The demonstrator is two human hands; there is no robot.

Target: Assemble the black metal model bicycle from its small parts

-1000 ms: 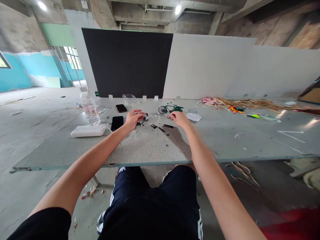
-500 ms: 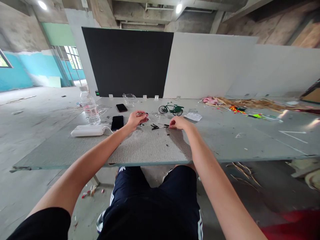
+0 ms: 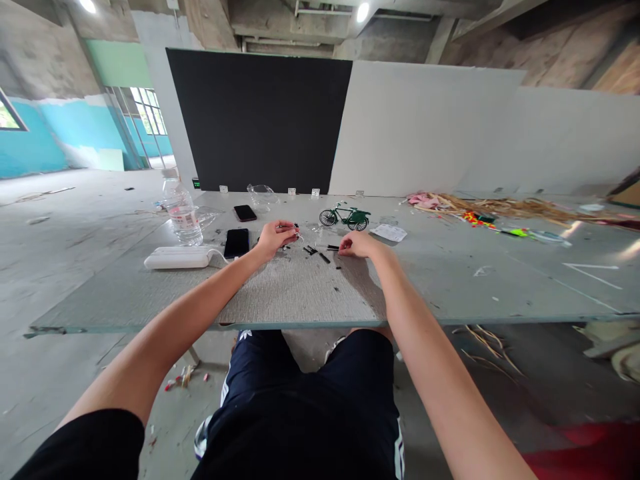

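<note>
My left hand is over the table, fingers drawn together around a small dark and whitish piece too small to name. Thumb and fingertips of my right hand pinch a thin black rod, which points left just above the tabletop. Between the hands lie several small black parts, loose on the table. Behind the right hand a green model bicycle stands upright, wheels on the table. A creased paper sheet lies just right of it.
On the left are a water bottle, a white power strip with a cable and two phones. Clear plastic packaging sits by the black panel. Brown strips and colourful bits spread at the back right.
The rod at my right fingertips and the loose black parts now lie apart, where they formed one cluster before. My left hand has barely shifted; the whole view has moved slightly.
</note>
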